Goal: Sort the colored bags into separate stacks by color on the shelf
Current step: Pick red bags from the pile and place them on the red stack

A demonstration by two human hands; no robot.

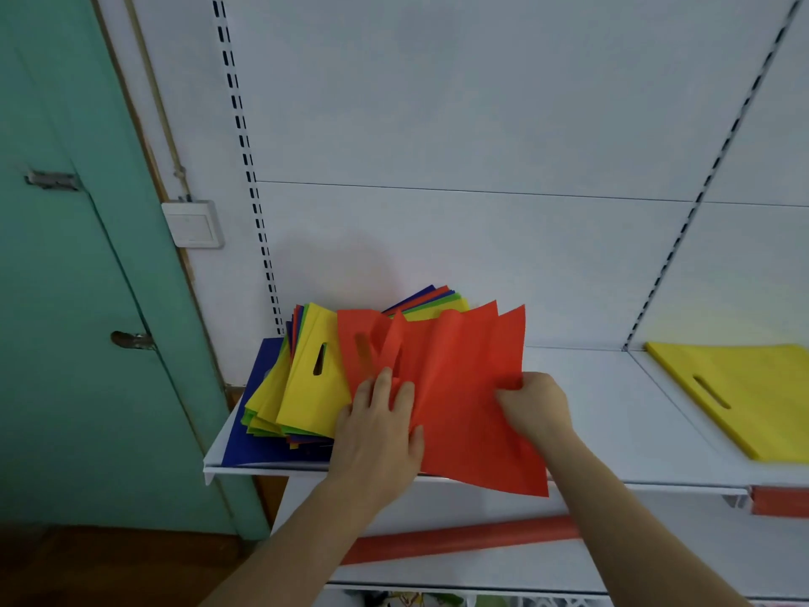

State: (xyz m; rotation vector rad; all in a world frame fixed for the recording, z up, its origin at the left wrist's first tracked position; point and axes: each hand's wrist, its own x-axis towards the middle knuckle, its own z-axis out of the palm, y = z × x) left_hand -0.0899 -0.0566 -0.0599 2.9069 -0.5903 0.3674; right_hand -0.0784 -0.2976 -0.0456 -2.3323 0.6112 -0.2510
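A mixed pile of bags [302, 387] in yellow, green, blue and orange-red lies fanned out at the left end of the white shelf [613, 414]. On top of it and to its right, orange-red bags [464, 387] are lifted and spread, their lower corner hanging past the shelf's front edge. My right hand [532, 405] pinches the orange-red bags near their middle. My left hand [378, 427] lies on their left edge with fingers spread, thumb against the fabric. A separate stack of yellow bags [744, 396] sits flat at the far right.
A blue sheet [254, 414] lies under the mixed pile at the shelf's left end. An orange-red roll [459, 541] rests on the lower shelf. A green door [87, 300] and a wall switch [192, 223] stand to the left. Slotted uprights frame the white back panel.
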